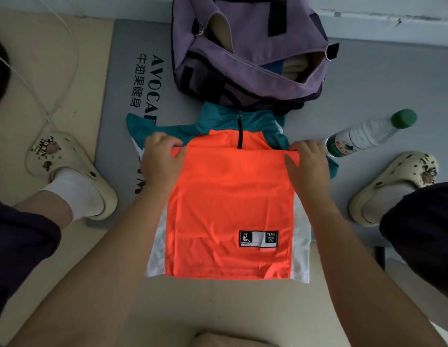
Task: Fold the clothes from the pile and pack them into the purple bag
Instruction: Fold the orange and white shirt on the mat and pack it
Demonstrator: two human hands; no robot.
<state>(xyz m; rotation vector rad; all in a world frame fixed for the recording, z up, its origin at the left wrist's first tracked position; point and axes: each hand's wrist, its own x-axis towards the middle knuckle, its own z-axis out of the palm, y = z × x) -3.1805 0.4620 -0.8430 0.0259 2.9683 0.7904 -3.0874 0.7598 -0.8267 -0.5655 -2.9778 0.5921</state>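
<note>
Orange shirt (228, 209) lies on the beige floor (67, 284) and grey mat (122, 78), just before the open purple bag (245, 56) by the wall. My left hand (162, 159) and right hand (308, 164) each pinch its folded top edge. Water bottle (368, 134) lies to the right.

Shirt (228, 196): smooth synthetic cloth, slight sheen; purple bag (245, 46): matt woven cloth, metal rings; bottle (368, 132): clear glossy plastic; clogs (67, 166): matt rubbery foam.

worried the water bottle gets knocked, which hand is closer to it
Right. The right hand grips the shirt edge just beside the water bottle; the left hand holds the opposite edge, across the shirt.
</note>
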